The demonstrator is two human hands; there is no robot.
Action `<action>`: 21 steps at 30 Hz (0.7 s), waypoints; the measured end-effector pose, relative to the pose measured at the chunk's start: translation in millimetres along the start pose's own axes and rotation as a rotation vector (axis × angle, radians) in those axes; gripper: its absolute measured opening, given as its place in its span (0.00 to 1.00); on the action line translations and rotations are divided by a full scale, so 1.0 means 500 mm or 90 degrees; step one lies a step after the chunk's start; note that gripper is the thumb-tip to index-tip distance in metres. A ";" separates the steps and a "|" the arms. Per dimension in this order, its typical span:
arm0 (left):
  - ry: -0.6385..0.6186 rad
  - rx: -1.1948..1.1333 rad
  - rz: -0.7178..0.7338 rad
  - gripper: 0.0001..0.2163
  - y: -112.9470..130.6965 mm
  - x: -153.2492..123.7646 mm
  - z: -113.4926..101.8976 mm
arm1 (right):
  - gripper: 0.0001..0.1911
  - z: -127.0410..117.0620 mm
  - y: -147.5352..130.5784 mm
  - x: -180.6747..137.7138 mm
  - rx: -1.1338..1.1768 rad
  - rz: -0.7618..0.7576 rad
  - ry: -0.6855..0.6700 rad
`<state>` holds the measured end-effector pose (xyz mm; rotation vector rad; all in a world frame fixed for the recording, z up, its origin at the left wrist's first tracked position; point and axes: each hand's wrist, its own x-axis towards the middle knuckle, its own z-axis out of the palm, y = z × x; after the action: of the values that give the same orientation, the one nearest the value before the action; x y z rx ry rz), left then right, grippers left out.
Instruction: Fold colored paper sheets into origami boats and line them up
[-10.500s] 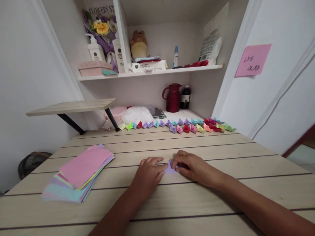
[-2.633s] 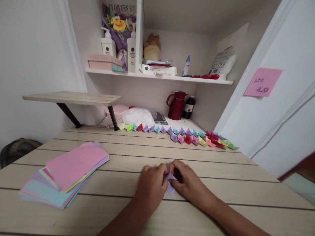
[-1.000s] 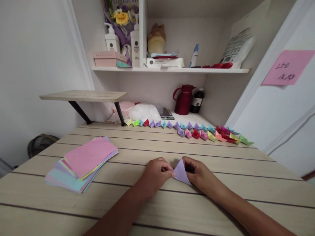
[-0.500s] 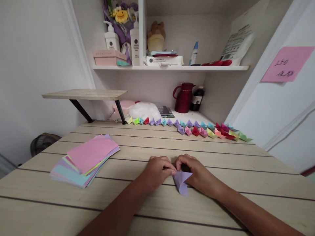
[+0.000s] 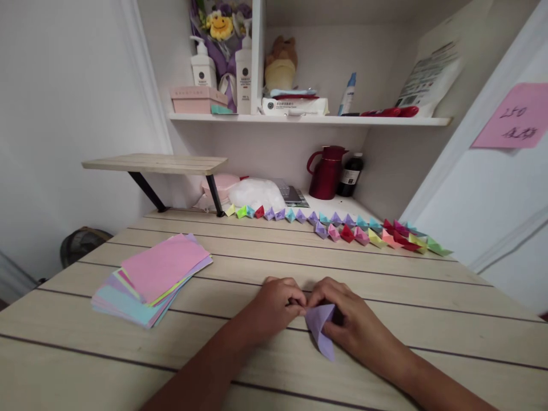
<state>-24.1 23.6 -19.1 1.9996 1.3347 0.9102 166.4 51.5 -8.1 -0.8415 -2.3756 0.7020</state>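
A partly folded piece of purple paper [image 5: 321,328] is between my two hands, just above the wooden table. My left hand [image 5: 280,305] pinches its left corner between thumb and fingertips. On the other side, my right hand [image 5: 338,311] grips the paper, with the thumb at its open fold and the fingers curled behind the upper edge. The fingertips of both hands nearly meet at the top of the paper. Farther back, small folded paper boats [image 5: 299,216] in several colours stand in rows along the table's rear edge.
A fanned stack of coloured paper sheets [image 5: 165,265] lies on the left of the table. Behind it stands a small raised wooden shelf [image 5: 154,163] on black legs. At the back are a red jug [image 5: 327,173] and a dark bottle [image 5: 351,175], below a loaded white shelf [image 5: 308,119].
My right thumb has moved into the fold of the purple paper, and the paper's flap now hangs lower and more rounded. The whole view has shifted slightly.
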 end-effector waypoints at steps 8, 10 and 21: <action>0.015 -0.054 -0.037 0.18 -0.014 -0.007 -0.020 | 0.17 0.002 0.012 -0.002 -0.072 -0.060 -0.021; 0.033 -0.037 -0.044 0.19 -0.014 -0.009 -0.024 | 0.15 0.003 0.013 -0.001 -0.089 -0.087 -0.031; 0.062 0.215 -0.019 0.14 0.000 -0.006 -0.028 | 0.16 0.002 0.002 0.013 -0.052 -0.038 -0.042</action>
<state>-36.0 22.1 -11.3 2.1985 1.6610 0.8209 161.9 56.1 -7.4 -0.7879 -2.4929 0.6218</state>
